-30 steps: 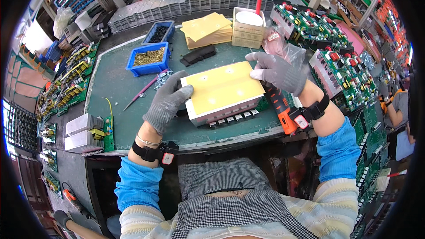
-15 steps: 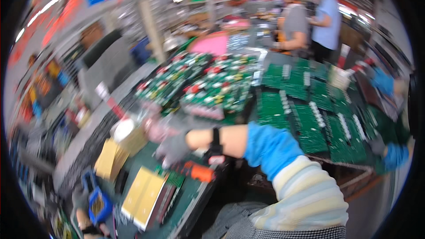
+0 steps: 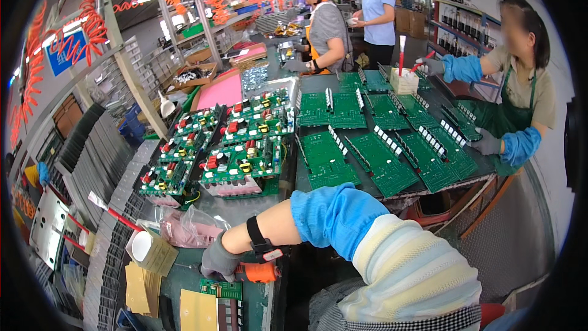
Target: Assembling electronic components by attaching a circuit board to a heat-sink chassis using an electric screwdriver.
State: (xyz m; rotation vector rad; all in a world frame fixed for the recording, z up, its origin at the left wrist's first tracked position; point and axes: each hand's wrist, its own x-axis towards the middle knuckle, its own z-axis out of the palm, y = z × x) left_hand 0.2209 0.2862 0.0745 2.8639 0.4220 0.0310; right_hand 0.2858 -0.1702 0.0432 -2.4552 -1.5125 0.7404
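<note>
My right hand [image 3: 218, 262], in a grey glove with a black strap at the wrist, is closed round an orange electric screwdriver [image 3: 260, 272]. Its thin bit points left, toward a cardboard box [image 3: 157, 256] holding a white cup [image 3: 143, 245]. Just below the hand lies a green circuit board [image 3: 222, 289], beside a yellow-tan flat panel [image 3: 198, 311]. Behind the hand rests pink material in clear plastic [image 3: 188, 228]. At the bottom left edge only part of a blue object [image 3: 128, 320] shows. My left hand is out of the picture.
Assembled boards with components [image 3: 242, 165] stand in rows ahead. Bare green boards [image 3: 380, 153] cover the right-hand table, where a co-worker in blue sleeves [image 3: 519, 146] holds a brush. Tan cards [image 3: 143, 288] stand at the left. Two people [image 3: 327, 37] stand farther back.
The view has swung left and upward and is sharper. My left hand has left the picture. My right hand still grips the screwdriver, now lower in view.
</note>
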